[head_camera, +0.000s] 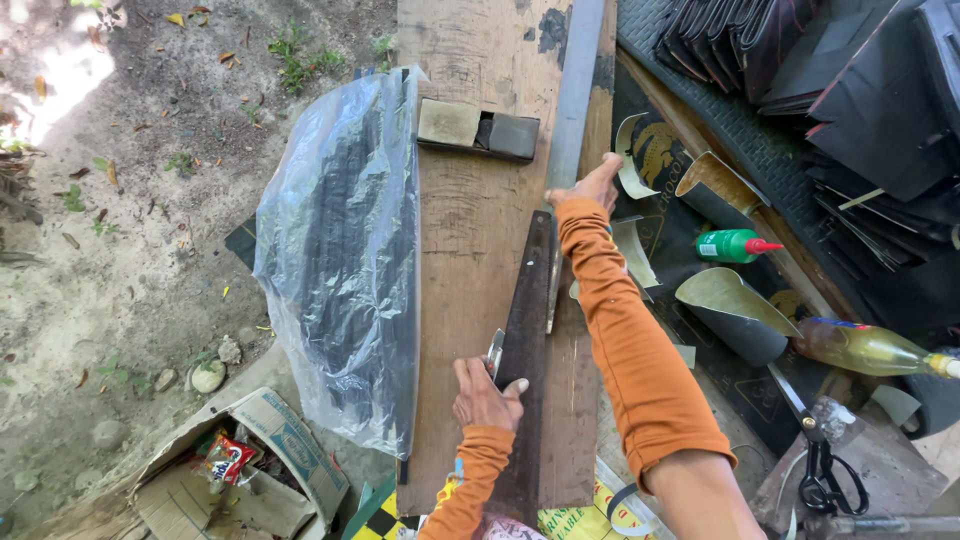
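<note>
1. A long dark strip (527, 330) lay along the wooden board (470, 250), running from near to far, in the middle of the scene.
2. The left hand (484, 395) pressed on the near part of the dark strip, with the fingers curled around a small blade (495, 352) at the strip's left edge. The grip was closed on this blade.
3. The right hand (592, 185) rested flat at the far end of the dark strip, on a long metal ruler (572, 130). The fingers pressed down on it; they were not wrapped around it.
4. The metal ruler lay just beside the right edge of the strip and reached to the far end of the board.
5. Both arms wore orange sleeves (625, 330).
6. On the far part of the board lay a sharpening stone (478, 130) in a dark holder.
7. At the left of the board lay a clear plastic bag (335, 260) with dark material inside.
8. At the right stood a green glue bottle (735, 245) with a red tip, and nearer a yellowish bottle (870, 350) and scissors (815, 450).
9. Near left, a cardboard box (260, 470) sat on the ground.
</note>
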